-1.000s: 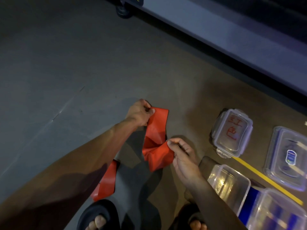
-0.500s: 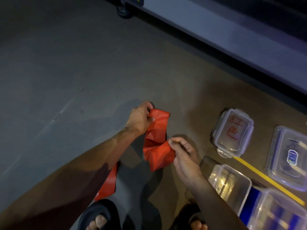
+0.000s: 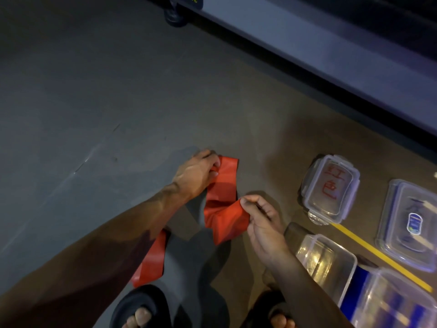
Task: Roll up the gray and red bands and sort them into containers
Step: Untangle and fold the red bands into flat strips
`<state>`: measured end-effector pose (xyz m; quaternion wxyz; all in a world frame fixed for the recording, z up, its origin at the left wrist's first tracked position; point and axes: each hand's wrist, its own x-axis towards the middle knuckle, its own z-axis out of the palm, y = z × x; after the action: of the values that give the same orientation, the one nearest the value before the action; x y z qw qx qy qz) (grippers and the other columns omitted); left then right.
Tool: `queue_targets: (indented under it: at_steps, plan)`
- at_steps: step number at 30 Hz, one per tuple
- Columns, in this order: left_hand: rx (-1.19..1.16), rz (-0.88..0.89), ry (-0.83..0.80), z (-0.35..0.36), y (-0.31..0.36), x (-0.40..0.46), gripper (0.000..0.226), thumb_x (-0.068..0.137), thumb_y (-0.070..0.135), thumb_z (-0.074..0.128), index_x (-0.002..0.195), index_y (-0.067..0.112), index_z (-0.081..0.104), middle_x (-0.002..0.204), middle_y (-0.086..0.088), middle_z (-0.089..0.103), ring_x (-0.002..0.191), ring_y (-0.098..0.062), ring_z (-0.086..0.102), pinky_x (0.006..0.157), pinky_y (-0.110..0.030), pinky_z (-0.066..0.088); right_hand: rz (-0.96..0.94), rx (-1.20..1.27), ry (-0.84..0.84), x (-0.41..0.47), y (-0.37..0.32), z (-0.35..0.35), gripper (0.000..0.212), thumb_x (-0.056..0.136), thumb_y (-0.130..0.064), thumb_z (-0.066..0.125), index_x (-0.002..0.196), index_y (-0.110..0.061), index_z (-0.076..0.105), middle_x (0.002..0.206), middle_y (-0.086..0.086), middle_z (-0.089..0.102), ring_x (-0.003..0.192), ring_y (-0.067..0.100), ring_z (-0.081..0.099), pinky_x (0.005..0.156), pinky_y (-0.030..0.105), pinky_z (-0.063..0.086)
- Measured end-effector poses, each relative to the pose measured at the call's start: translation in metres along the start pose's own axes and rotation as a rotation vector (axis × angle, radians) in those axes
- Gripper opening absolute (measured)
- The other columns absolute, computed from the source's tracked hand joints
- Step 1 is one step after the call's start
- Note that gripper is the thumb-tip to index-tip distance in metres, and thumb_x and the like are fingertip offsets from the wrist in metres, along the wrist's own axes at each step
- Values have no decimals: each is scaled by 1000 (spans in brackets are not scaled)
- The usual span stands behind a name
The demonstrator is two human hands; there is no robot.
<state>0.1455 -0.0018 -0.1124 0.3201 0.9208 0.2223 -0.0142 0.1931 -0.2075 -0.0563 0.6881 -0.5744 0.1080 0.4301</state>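
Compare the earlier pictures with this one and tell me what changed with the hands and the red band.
Little changed. The left hand eased slightly toward the right hand, so the red band between them slackened and bunched a bit more. Both hands kept their pinch on the band; nothing was let go. The band's tail still hangs by the left forearm, and the lid with red writing and clear container stayed put.

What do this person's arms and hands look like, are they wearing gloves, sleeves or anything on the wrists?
Both are bare. The left hand and right hand wear no gloves, and no rings show on the fingers. Both forearms are uncovered up to the picture's edge: no sleeve, watch or wristband in view. The light is dim, so fine marks cannot be told.
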Motion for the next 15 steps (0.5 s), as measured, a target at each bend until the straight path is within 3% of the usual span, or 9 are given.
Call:
queue_targets:
  at_steps: [3,7,11,15]
  plan:
    - [12,69,21,0,0,3,15,92,21,68,105,16,63,102,7,48,91,-19,54,77,-37,51,7,0,2,0,-1,0,11,93,-2,63,84,-9,65,69,-3,63,65,4,58,62,16,47]
    - [-104,254,-138,2,1,1,20,91,31,69,87,11,67,85,7,52,73,-12,50,68,-29,46,5,0,16,0,-2,1,13,93,-1,63,84,-9,65,70,-2,63,65,4,59,61,15,48]
    - [-269,90,-284,1,-1,-8,5,89,16,76,90,11,75,81,9,66,73,-1,58,68,-18,44,-24,29,16,2,-5,3,5,86,-6,67,83,-9,64,72,-1,61,68,6,56,66,18,45]
    - [-452,-35,-348,6,-13,-20,8,94,25,71,90,20,76,86,2,76,80,-11,69,75,-27,53,-51,25,30,5,-11,6,10,78,-16,70,84,-11,65,74,1,60,70,8,54,68,23,42]
